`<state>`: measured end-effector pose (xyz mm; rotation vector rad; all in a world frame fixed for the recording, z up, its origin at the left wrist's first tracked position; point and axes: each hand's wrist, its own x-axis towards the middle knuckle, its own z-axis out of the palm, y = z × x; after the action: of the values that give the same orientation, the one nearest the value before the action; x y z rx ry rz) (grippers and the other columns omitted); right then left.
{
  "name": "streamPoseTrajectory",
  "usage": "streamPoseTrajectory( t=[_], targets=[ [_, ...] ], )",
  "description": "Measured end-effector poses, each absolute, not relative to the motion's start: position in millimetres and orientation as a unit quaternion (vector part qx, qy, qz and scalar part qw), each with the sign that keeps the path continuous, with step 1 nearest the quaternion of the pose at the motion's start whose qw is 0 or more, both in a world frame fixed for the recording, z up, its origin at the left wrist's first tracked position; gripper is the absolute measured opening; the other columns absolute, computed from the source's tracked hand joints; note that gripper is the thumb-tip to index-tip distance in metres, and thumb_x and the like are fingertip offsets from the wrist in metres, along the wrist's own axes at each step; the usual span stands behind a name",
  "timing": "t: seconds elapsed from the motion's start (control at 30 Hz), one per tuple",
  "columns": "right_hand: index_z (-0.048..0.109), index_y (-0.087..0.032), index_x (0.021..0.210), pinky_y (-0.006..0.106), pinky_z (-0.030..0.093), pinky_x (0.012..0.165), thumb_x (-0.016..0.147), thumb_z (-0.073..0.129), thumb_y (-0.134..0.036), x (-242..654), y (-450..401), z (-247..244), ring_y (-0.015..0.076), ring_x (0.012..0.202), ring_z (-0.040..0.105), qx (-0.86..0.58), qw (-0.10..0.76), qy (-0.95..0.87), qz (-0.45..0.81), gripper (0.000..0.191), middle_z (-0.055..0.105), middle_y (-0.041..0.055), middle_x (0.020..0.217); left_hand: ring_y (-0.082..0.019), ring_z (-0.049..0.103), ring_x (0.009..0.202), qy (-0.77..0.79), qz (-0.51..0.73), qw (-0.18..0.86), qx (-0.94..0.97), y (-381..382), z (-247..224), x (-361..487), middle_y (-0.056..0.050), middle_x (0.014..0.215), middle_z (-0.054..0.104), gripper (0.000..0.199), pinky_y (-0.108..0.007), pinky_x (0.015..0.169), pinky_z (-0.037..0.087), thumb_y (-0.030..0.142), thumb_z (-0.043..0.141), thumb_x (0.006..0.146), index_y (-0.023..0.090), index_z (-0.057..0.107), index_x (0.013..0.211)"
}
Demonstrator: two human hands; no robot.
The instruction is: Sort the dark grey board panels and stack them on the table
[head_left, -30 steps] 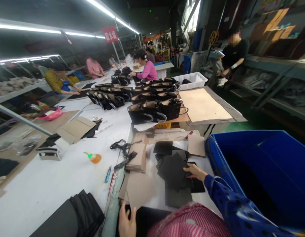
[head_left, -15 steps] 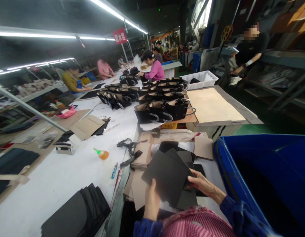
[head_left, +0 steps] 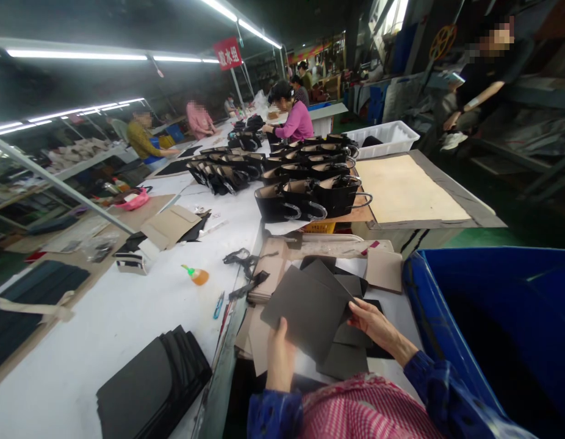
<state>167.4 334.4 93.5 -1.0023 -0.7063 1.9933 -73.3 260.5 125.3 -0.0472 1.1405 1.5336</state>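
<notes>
Two flat dark grey panels are held in front of me. The nearer dark panel (head_left: 301, 311) has my left hand (head_left: 281, 353) closed on its lower left edge, thumb on top. My right hand (head_left: 376, 327) pinches the right corner, where a second dark panel (head_left: 329, 281) shows behind the first. Whether the two panels are joined cannot be seen. Under them lie more loose dark pieces (head_left: 344, 364) on a white surface. A stack of beige panels (head_left: 267, 277) stands to the left, and another beige stack (head_left: 384, 271) to the right.
A large blue bin (head_left: 429, 305) stands at my right. Black handbags (head_left: 305, 198) fill the table ahead. On the left table lie a pile of black pieces (head_left: 140, 384), a glue bottle (head_left: 197, 275) and a blue cutter (head_left: 218, 306). Co-workers sit farther back; one person (head_left: 484, 85) is at the right.
The view has swung a little left, so the surroundings appear shifted right. Both hands keep hold of the panels, which have tilted slightly.
</notes>
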Motion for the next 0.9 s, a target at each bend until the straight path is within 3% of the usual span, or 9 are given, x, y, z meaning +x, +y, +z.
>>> streamPoseTrajectory(
  t=[0.17,0.63,0.9],
  targets=[
    [0.070,-0.020,0.080,0.022,0.056,0.062,0.070,0.088,-0.040,163,336,93,0.0078,0.057,0.062,-0.399,0.421,-0.237,0.779,0.029,0.069,-0.0043,0.071,-0.024,0.072,0.105,0.476,0.666,0.573,-0.014,266,139,-72,-0.012,0.107,0.077,0.040,-0.041,0.102,0.054,0.022,0.067,0.089,0.018,0.062,0.128],
    [0.065,-0.022,0.079,0.022,0.057,0.057,0.067,0.091,-0.037,167,342,85,0.0079,0.053,0.062,-0.418,0.467,-0.177,0.759,0.032,0.069,-0.0060,0.068,-0.023,0.074,0.101,0.451,0.688,0.569,-0.019,269,159,-71,-0.014,0.109,0.077,0.038,-0.041,0.101,0.055,0.021,0.062,0.092,0.015,0.061,0.130],
    [0.064,-0.023,0.076,0.023,0.057,0.057,0.068,0.090,-0.036,168,342,87,0.0095,0.053,0.062,-0.413,0.471,-0.183,0.758,0.029,0.068,-0.0060,0.063,-0.027,0.071,0.108,0.431,0.697,0.572,-0.036,274,160,-69,-0.018,0.117,0.074,0.043,-0.041,0.099,0.056,0.035,0.055,0.096,0.011,0.061,0.132]
  ],
)
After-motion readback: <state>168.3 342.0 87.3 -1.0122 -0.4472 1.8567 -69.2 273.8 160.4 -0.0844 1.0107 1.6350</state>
